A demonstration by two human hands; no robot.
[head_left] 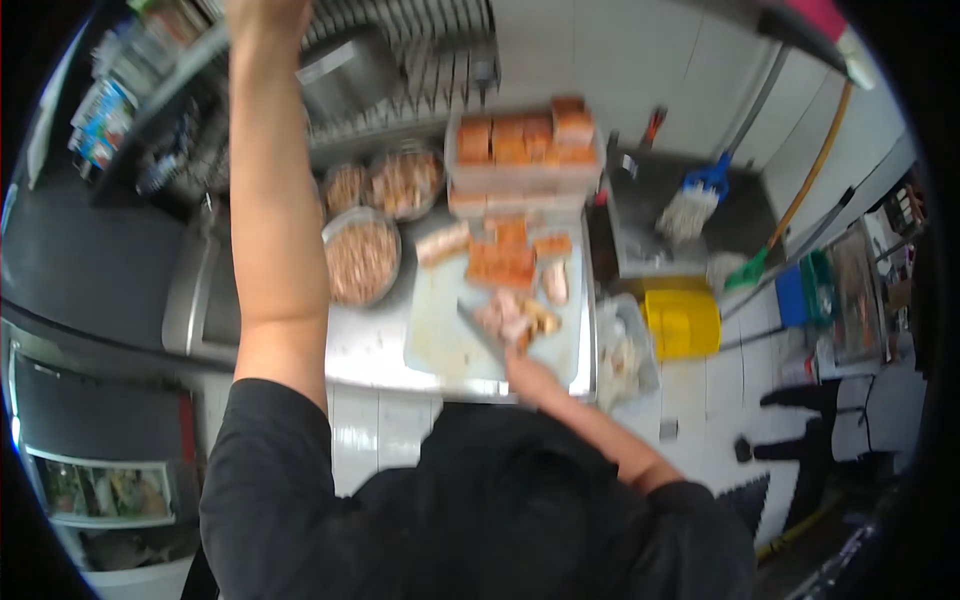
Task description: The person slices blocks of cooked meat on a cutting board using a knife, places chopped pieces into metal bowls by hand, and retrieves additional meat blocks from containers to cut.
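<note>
My right hand (524,372) is wrapped round the handle of a knife (482,332), whose blade points up and left over a white cutting board (437,345). Beside the blade lies a pile of cut meat pieces (512,314). Further up the board are orange-brown slabs of meat (502,264), a paler strip (443,243) to their left and a small piece (554,281) to their right. My left arm reaches far up and forward. Only part of my left hand (268,12) shows at the top edge; its fingers are out of frame.
Behind the board stands a tub (523,180) stacked with meat slabs. Bowls of chopped meat (362,262) sit at left, below a rack with a metal pot (350,75). At right are a clear bin (628,350), a yellow bucket (682,323), a mop (688,212) and another person (850,420).
</note>
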